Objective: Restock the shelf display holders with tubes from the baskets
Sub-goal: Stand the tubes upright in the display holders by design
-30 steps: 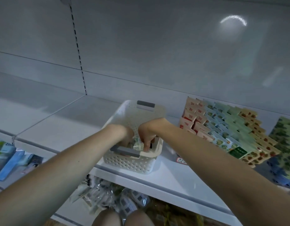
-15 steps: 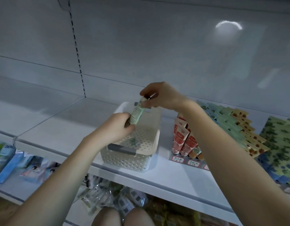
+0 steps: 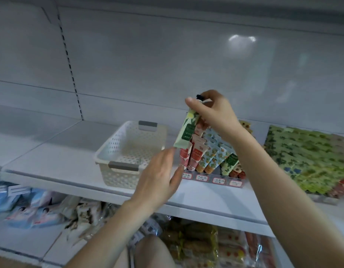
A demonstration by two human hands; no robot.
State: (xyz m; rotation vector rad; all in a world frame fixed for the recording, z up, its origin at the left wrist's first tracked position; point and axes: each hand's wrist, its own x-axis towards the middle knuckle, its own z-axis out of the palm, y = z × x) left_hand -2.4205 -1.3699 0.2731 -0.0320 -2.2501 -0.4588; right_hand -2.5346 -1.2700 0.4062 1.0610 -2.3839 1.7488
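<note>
Lifted clear of the white basket (image 3: 128, 151), the pale green tube (image 3: 186, 130) now hangs above the display holder (image 3: 211, 165), right hand (image 3: 211, 115) pinching its cap end to slot it in; left hand (image 3: 157, 176) open, steadying below.

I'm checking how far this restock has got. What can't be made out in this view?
- Head view: the price labels on the holder are too small and blurred to read.
- The right hand and forearm cover the holder's back rows.
- The text on the held tube is blurred.
- The basket floor looks bare; its near wall hides the front strip.
- The left hand is open, holding nothing.
</note>
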